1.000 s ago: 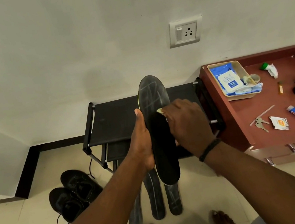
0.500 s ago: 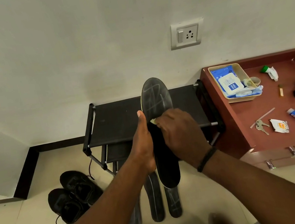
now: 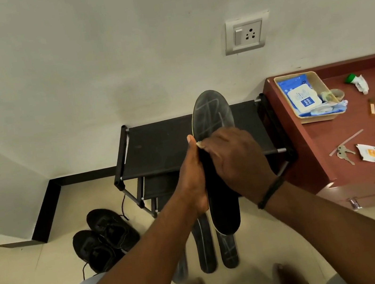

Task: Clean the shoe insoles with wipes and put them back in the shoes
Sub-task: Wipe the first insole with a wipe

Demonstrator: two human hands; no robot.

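Left hand round dark, chalk-scuffed insole, upright.

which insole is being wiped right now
The insole held upright in the left hand, with the right hand rubbing a wipe on it. The other three lie on the floor.

The rack stands against the wall, with the worktop just to its right. On the worktop, a tray at the back holds a wipes pack; keys lie nearer the front. The shoes sit on the floor left of the rack. Three insoles lie on the floor before it. A held insole stands upright above them, between the left hand and the right hand.
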